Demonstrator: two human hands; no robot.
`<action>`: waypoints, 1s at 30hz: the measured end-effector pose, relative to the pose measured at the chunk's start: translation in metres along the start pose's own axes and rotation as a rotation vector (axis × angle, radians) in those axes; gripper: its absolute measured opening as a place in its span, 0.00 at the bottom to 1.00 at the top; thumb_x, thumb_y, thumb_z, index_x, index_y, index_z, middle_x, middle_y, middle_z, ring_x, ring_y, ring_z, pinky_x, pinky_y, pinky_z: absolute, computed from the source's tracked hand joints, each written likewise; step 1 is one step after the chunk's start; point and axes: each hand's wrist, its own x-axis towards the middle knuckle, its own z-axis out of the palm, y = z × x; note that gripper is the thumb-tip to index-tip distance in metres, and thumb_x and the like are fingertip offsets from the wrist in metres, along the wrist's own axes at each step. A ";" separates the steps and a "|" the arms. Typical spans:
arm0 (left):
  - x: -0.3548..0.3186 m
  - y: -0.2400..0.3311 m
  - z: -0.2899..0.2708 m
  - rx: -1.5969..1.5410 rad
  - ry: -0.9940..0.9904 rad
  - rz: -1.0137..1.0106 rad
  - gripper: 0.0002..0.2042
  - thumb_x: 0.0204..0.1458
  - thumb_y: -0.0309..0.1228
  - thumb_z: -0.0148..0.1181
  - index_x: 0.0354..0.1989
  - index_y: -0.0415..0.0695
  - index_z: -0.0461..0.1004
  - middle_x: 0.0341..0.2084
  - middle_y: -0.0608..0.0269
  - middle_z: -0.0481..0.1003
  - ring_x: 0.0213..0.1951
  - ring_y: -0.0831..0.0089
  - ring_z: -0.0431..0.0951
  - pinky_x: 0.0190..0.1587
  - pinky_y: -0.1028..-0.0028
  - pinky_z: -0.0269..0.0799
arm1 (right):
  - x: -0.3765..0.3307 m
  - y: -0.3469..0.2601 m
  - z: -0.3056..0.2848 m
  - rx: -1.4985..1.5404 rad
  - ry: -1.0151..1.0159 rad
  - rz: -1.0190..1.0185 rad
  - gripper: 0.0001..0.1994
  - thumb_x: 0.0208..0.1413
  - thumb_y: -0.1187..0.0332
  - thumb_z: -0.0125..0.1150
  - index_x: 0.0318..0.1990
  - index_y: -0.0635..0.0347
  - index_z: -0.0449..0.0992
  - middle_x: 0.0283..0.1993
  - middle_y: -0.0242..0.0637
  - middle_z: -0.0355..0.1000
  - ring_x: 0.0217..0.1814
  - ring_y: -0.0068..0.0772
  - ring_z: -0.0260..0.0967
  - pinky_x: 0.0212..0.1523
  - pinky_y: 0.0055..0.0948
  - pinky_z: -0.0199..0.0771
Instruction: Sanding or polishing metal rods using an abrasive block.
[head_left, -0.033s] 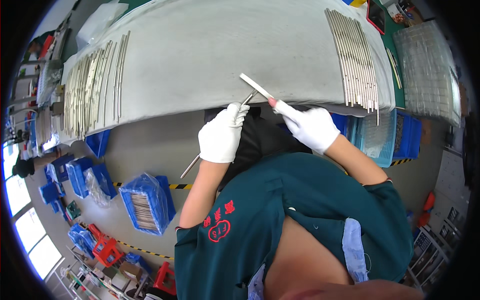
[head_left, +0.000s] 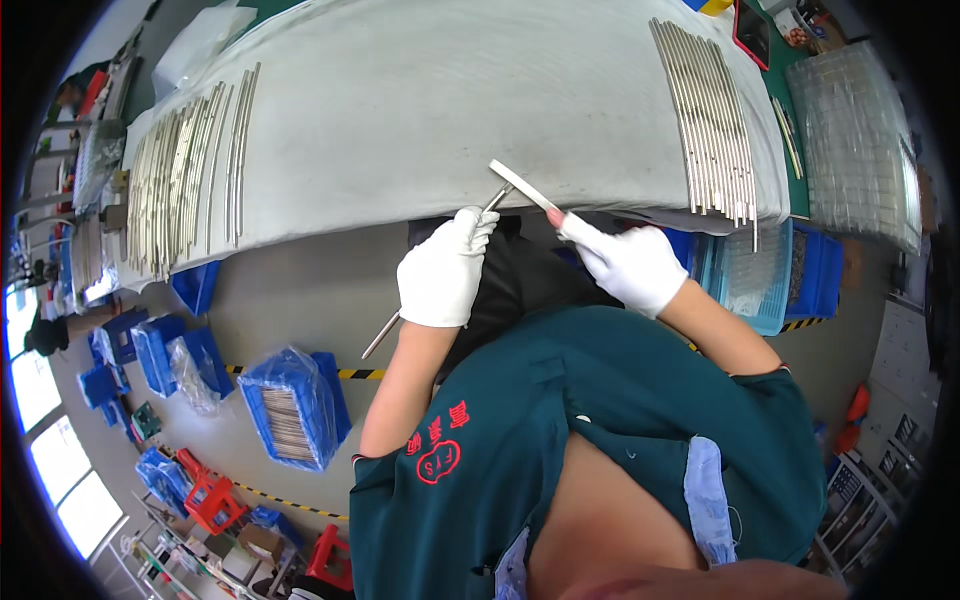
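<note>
We wear a dark green shirt [head_left: 460,510] with red stitching, its front well short of the table [head_left: 400,120], our landmark, which is covered in a pale grey cloth. Just before the table's near edge, our left hand [head_left: 440,275], in a white glove, is wrapped closely around a metal rod [head_left: 381,336]. The rod looks slim, straight, smooth and silvery grey. It runs tilted through the fist: the lower end sticks out below the wrist, farther from the table, and the upper end reaches the table's near edge.

Our right hand [head_left: 632,265], also gloved, with a bare fingertip [head_left: 554,216] showing, grips the near end of a strip [head_left: 525,187] in a narrow hold. The strip is white, flat and straight-sided; it slants across the rod's upper end at the table's near edge, its far end over the cloth. We cannot tell how firmly the two press together.

On the table's left side lies a row of similar shiny rods [head_left: 175,175], some slightly apart; on its right side, a tidier row of rods [head_left: 708,120] lies side by side. At the table's far right corner we see a red-edged device [head_left: 752,35], and beyond its right edge, a stack wrapped in clear plastic [head_left: 850,140].
</note>
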 end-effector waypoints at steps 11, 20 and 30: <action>0.001 -0.002 0.000 -0.072 -0.021 -0.018 0.06 0.52 0.37 0.51 0.34 0.52 0.72 0.26 0.66 0.76 0.26 0.65 0.76 0.26 0.70 0.70 | 0.008 0.008 0.007 0.003 0.128 -0.085 0.22 0.54 0.66 0.48 0.59 0.39 0.61 0.10 0.34 0.61 0.09 0.35 0.61 0.11 0.32 0.61; 0.001 -0.002 -0.002 -0.054 -0.014 0.025 0.06 0.51 0.35 0.53 0.35 0.51 0.73 0.26 0.68 0.76 0.27 0.67 0.76 0.27 0.72 0.71 | 0.033 -0.009 0.005 -0.005 -0.016 0.028 0.23 0.54 0.63 0.48 0.59 0.37 0.59 0.15 0.36 0.67 0.10 0.37 0.63 0.11 0.33 0.62; 0.002 0.001 0.002 -0.544 -0.292 -0.307 0.10 0.52 0.29 0.51 0.42 0.42 0.72 0.33 0.62 0.77 0.35 0.68 0.77 0.37 0.78 0.71 | -0.011 -0.001 0.003 -0.034 0.059 0.015 0.25 0.50 0.68 0.53 0.58 0.32 0.63 0.09 0.32 0.58 0.07 0.30 0.58 0.09 0.28 0.58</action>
